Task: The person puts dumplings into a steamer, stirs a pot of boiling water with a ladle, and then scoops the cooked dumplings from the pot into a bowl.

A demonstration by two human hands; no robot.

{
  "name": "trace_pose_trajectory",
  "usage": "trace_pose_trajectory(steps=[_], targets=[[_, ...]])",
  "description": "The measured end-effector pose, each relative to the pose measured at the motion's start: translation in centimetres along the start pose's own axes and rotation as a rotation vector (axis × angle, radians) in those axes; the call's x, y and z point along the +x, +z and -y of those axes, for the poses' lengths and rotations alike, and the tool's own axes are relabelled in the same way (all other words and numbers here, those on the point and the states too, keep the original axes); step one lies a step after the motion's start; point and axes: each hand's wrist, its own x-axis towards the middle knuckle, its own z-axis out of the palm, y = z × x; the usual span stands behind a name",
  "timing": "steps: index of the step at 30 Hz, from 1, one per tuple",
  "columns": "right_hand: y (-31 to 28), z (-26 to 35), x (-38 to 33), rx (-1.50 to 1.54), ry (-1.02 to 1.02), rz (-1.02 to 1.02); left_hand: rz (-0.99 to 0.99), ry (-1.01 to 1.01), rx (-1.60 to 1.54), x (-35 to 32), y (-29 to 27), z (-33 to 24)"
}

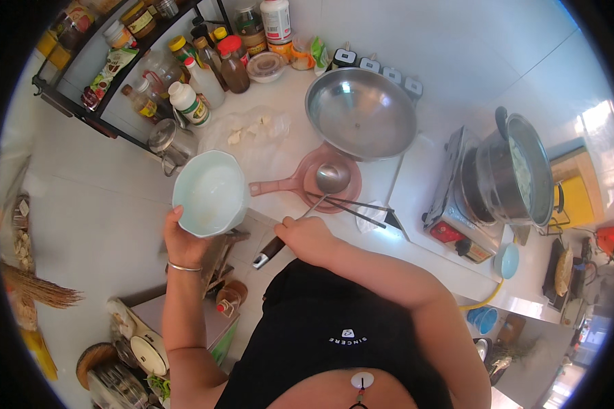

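Observation:
My left hand (186, 244) holds up a pale blue-green bowl (233, 217) with an angular rim, thumb at its edge. The bowl is tilted, and its inside looks whitish. In my right hand (307, 238) is a ladle (332, 178), gripped along its shaft, with the dark handle end sticking out below my fist. The ladle's metal cup lies over a pink long-handled dipper (274, 186) on the counter. Dark chopsticks (365, 206) cross the dipper's near edge, beside a crumpled white piece (371, 217).
A wide steel basin (361, 116) stands behind the dipper. Right of it, a steel pot (505, 174) with pale contents sits on a gas stove (457, 225). Bottles and jars crowd the back left near a black rack (102, 109). White pieces (249, 129) lie on plastic.

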Motion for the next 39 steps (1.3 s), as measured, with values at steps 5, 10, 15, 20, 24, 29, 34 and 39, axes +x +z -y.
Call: trace_pose_trajectory(steps=[5,10,15,20,24,29,34,39], targets=[[-3.3,0.2,-2.9,0.010,0.089,-0.012,-0.055,-0.093,-0.007,0.9,-0.6,3.1],[-6.9,0.2,-5.7,-0.036,0.110,0.029,-0.047,-0.160,0.017,1.6,-0.3,5.6],[-9.9,0.2,-8.3,-0.209,-0.035,0.187,-0.105,-0.150,0.057,1.8,-0.2,7.0],[-10.6,-1.0,-9.9,-0.287,-0.109,0.236,-0.140,-0.131,0.075,1.3,0.9,8.3],[-10.8,-1.1,-11.0,-0.310,-0.154,0.236,-0.095,-0.184,0.085,0.5,0.1,9.6],[-12.0,-0.6,-13.7,-0.329,-0.161,0.142,-0.062,-0.241,0.081,0.0,1.7,11.5],[-14.3,-0.6,-16.7,-0.023,-0.202,-0.158,-0.056,-0.222,0.040,-2.0,2.9,12.6],[-19.3,-0.4,-23.1,0.300,-0.135,-0.427,-0.069,-0.212,0.158,-2.7,6.1,14.4]])
